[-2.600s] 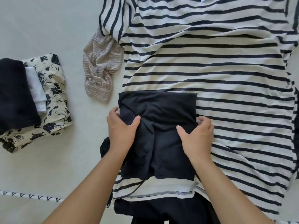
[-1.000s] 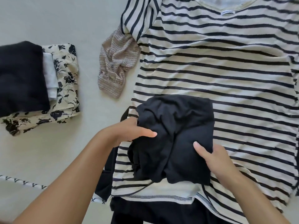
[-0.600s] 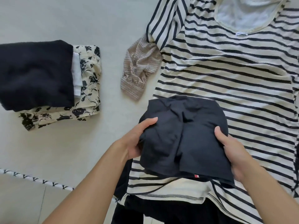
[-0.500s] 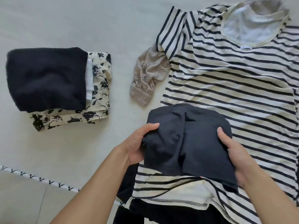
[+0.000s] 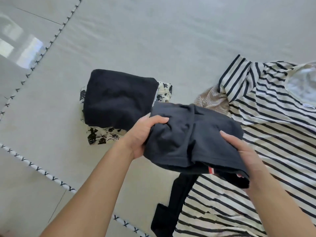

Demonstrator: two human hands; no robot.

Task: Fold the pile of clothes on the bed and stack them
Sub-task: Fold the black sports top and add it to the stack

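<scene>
left hand [image 5: 145, 134]: clamped on the left edge of the folded dark top [image 5: 191, 139], thumb on top, fingers tucked underneath

right hand [image 5: 246, 161]: closed on the right edge the same way, thumb lying flat across the top, rest of the fingers hidden under the cloth

dark top: held up off the bed between both hands, its far left corner hanging over the near right edge of the stack [image 5: 119, 98], the rest over the striped shirt [image 5: 270, 127]

arms: both forearms reach up from the bottom of the view, the left angled toward the stack, wrists fairly level so the bundle sits flat

stack: black piece on top, floral one [image 5: 100, 136] poking out underneath

doing it well: imo keep both edges pinched so the layers don't slide open, carry it fully over the black piece, square up the corners, lower it flat, then slide the fingers out sideways

watch out: the near edge looks loose and droopy, could unfold when set down

still to fold: striped shirt, beige piece [image 5: 212, 101], black thing [image 5: 174, 204] by the bed [image 5: 153, 40] edge
</scene>
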